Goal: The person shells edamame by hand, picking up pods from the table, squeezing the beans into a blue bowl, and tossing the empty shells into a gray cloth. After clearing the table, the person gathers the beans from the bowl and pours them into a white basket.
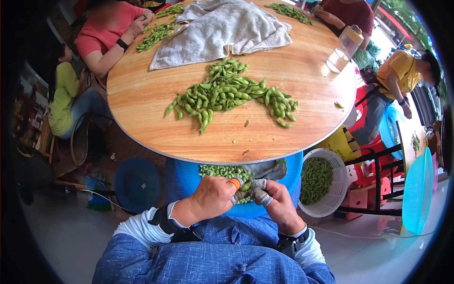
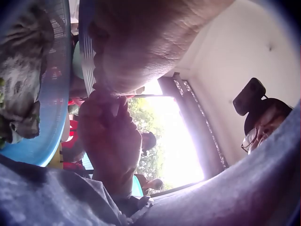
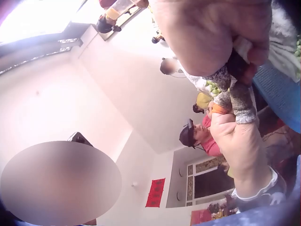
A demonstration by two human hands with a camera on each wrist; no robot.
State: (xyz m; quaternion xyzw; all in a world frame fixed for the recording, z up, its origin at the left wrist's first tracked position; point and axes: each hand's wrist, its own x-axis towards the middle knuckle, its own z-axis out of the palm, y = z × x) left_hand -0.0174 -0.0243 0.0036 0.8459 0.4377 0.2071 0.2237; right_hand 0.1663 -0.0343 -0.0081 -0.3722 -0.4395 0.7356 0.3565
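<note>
Over a blue basin (image 1: 288, 189) in the lap, the left hand (image 1: 213, 198) and right hand (image 1: 280, 203) meet, thumbs and fingertips close together. A green pod (image 1: 246, 185) is pinched between them. Grey coverings wrap several fingertips, and an orange band (image 1: 235, 183) circles a left finger. Shelled green beans (image 1: 220, 170) and a grey cloth (image 1: 267, 169) lie in the basin. In the right wrist view the left hand (image 3: 242, 146) and right hand (image 3: 211, 37) touch at the fingertips around green pieces (image 3: 214, 88). The left wrist view hides the fingertips.
Piled pods (image 1: 227, 92), a whitish towel (image 1: 222, 33) and a clear bottle (image 1: 345, 47) are on the round table (image 1: 142, 109). A white basket (image 1: 336, 189) of pods stands at the right, a dark blue basin (image 1: 137, 184) at the left. Several people sit around.
</note>
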